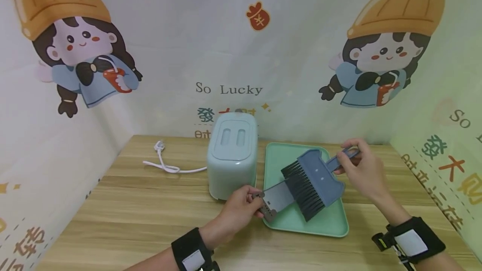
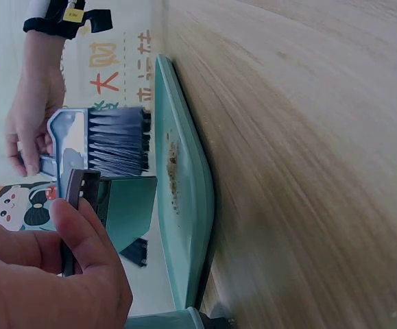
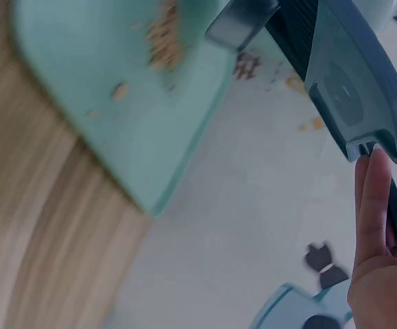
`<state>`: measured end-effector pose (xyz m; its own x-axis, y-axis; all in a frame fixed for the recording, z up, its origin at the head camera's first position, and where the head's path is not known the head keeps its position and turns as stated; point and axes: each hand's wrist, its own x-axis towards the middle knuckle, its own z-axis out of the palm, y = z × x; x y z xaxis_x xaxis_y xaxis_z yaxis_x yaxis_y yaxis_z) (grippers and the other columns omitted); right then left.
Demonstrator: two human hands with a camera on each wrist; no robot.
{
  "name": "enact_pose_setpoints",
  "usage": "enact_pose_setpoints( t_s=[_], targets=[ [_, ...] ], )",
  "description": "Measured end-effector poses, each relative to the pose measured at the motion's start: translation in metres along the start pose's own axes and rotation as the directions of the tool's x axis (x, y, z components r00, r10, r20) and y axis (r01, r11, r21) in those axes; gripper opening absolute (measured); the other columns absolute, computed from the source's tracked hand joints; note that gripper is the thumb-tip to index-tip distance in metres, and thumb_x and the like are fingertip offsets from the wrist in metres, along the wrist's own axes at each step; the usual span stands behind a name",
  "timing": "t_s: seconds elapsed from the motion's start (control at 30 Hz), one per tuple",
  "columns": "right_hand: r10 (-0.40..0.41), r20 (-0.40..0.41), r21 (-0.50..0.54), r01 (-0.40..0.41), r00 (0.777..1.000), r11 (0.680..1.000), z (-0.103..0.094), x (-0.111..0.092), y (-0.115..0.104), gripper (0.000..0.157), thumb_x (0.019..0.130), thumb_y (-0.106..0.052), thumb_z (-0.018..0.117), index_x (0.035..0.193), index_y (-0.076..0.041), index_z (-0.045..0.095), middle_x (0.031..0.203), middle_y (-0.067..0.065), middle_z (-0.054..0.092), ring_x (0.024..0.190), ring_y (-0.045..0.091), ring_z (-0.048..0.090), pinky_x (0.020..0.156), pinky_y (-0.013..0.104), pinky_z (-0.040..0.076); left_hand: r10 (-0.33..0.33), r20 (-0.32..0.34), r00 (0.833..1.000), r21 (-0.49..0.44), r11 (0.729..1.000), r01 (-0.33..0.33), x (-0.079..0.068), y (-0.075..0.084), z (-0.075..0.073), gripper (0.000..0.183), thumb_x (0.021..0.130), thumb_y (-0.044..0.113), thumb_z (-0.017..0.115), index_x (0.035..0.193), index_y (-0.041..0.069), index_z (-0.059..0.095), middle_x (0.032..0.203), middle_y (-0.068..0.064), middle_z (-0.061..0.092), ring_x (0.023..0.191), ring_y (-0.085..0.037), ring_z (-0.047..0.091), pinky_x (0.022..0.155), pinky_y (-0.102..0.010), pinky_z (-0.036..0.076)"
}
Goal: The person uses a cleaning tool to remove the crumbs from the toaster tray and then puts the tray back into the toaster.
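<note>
My left hand (image 1: 240,207) pinches the dark end of a flat metal crumb tray (image 1: 278,197), whose shiny sheet slants up to the right. My right hand (image 1: 363,172) grips the handle of a blue brush (image 1: 321,179). Its black bristles overlap the far end of the crumb tray in the head view and hang right at its edge in the left wrist view. Both are held over a green tray (image 1: 306,231). Brown crumbs (image 2: 172,168) lie scattered on that green tray, showing also as crumbs (image 3: 165,42) in the right wrist view.
A pale green toaster (image 1: 232,166) stands left of the green tray, close to my left hand. Its white cord (image 1: 175,170) and plug lie on the wooden table (image 1: 150,212). Behind hangs a printed cloth (image 1: 301,74) with cartoon figures.
</note>
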<state>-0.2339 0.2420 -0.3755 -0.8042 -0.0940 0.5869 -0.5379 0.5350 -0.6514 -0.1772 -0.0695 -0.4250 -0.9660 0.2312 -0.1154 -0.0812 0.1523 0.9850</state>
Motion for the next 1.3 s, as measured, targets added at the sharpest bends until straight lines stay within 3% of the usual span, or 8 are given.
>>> enact_pose_setpoints(
  t_s=[0.17, 0.33, 0.53, 0.77, 0.87, 1.03, 1.17, 1.3],
  targets=[
    [0.073, -0.109, -0.123, -0.087, 0.991, 0.989, -0.014, 0.004, 0.018, 0.019, 0.094, -0.009, 0.058, 0.111, -0.003, 0.051, 0.073, 0.015, 0.065, 0.05, 0.014, 0.062, 0.035, 0.021, 0.045, -0.008, -0.001, 1.0, 0.013, 1.0, 0.008, -0.002, 0.0, 0.0, 0.03, 0.091, 0.006, 0.057, 0.119, -0.003, 0.052, 0.088, -0.01, 0.059, 0.071, -0.018, 0.061, 0.061, -0.025, 0.049],
    [0.14, -0.212, -0.108, -0.166, 0.967, 0.98, -0.011, 0.023, 0.013, 0.02, 0.096, -0.017, 0.056, 0.111, -0.006, 0.051, 0.074, 0.017, 0.066, 0.052, 0.012, 0.064, 0.035, 0.023, 0.045, 0.008, -0.011, 1.0, 0.017, 1.0, -0.008, -0.003, 0.003, -0.002, 0.028, 0.091, 0.008, 0.057, 0.117, -0.001, 0.054, 0.088, -0.01, 0.059, 0.071, -0.018, 0.061, 0.059, -0.023, 0.048],
    [0.151, -0.172, -0.102, -0.17, 0.973, 0.98, 0.008, 0.026, 0.017, 0.02, 0.095, -0.014, 0.056, 0.111, -0.002, 0.051, 0.079, 0.019, 0.067, 0.052, 0.009, 0.063, 0.037, 0.02, 0.046, 0.03, -0.017, 0.999, 0.038, 0.999, -0.029, -0.003, 0.002, -0.002, 0.025, 0.09, 0.007, 0.057, 0.114, 0.0, 0.054, 0.086, -0.011, 0.057, 0.07, -0.019, 0.062, 0.064, -0.033, 0.054],
    [0.157, -0.151, -0.113, -0.174, 0.976, 0.978, -0.008, 0.011, 0.017, 0.019, 0.096, -0.013, 0.055, 0.111, -0.002, 0.05, 0.077, 0.018, 0.065, 0.052, 0.013, 0.063, 0.036, 0.021, 0.046, 0.055, -0.019, 0.998, 0.051, 0.997, -0.054, -0.001, 0.001, 0.0, 0.026, 0.09, 0.007, 0.058, 0.115, 0.0, 0.055, 0.086, -0.011, 0.057, 0.069, -0.019, 0.062, 0.067, -0.039, 0.055],
    [0.154, -0.175, -0.102, -0.174, 0.972, 0.98, -0.011, 0.018, 0.013, 0.02, 0.096, -0.018, 0.055, 0.111, -0.005, 0.05, 0.076, 0.016, 0.066, 0.054, 0.011, 0.064, 0.036, 0.023, 0.046, 0.06, -0.023, 0.998, 0.05, 0.997, -0.059, -0.004, 0.005, 0.0, 0.027, 0.09, 0.006, 0.057, 0.116, -0.001, 0.054, 0.085, -0.01, 0.056, 0.068, -0.019, 0.062, 0.065, -0.037, 0.055],
    [0.116, -0.183, -0.108, -0.138, 0.976, 0.985, 0.003, 0.027, 0.013, 0.019, 0.095, -0.017, 0.056, 0.11, -0.007, 0.05, 0.074, 0.013, 0.067, 0.054, 0.013, 0.064, 0.034, 0.023, 0.043, 0.052, -0.028, 0.998, 0.043, 0.998, -0.051, -0.003, 0.004, 0.0, 0.025, 0.09, 0.006, 0.057, 0.114, -0.001, 0.054, 0.085, -0.01, 0.057, 0.068, -0.018, 0.062, 0.065, -0.034, 0.055],
    [0.078, -0.153, -0.112, -0.096, 0.985, 0.989, 0.003, 0.017, 0.017, 0.019, 0.095, -0.012, 0.057, 0.111, -0.004, 0.051, 0.075, 0.015, 0.066, 0.054, 0.017, 0.065, 0.035, 0.021, 0.044, 0.055, -0.03, 0.998, 0.033, 0.998, -0.054, 0.001, -0.002, 0.001, 0.025, 0.091, 0.006, 0.057, 0.115, -0.001, 0.054, 0.085, -0.009, 0.057, 0.068, -0.018, 0.061, 0.064, -0.033, 0.055],
    [0.034, -0.165, -0.154, -0.06, 0.986, 0.986, -0.008, 0.008, 0.01, 0.019, 0.094, -0.009, 0.059, 0.111, -0.004, 0.052, 0.071, 0.014, 0.066, 0.052, 0.007, 0.062, 0.031, 0.018, 0.036, 0.045, -0.027, 0.999, 0.046, 0.998, -0.043, 0.003, -0.002, 0.002, 0.026, 0.091, 0.006, 0.057, 0.116, -0.001, 0.054, 0.085, -0.009, 0.057, 0.068, -0.018, 0.061, 0.063, -0.033, 0.055]
  ],
)
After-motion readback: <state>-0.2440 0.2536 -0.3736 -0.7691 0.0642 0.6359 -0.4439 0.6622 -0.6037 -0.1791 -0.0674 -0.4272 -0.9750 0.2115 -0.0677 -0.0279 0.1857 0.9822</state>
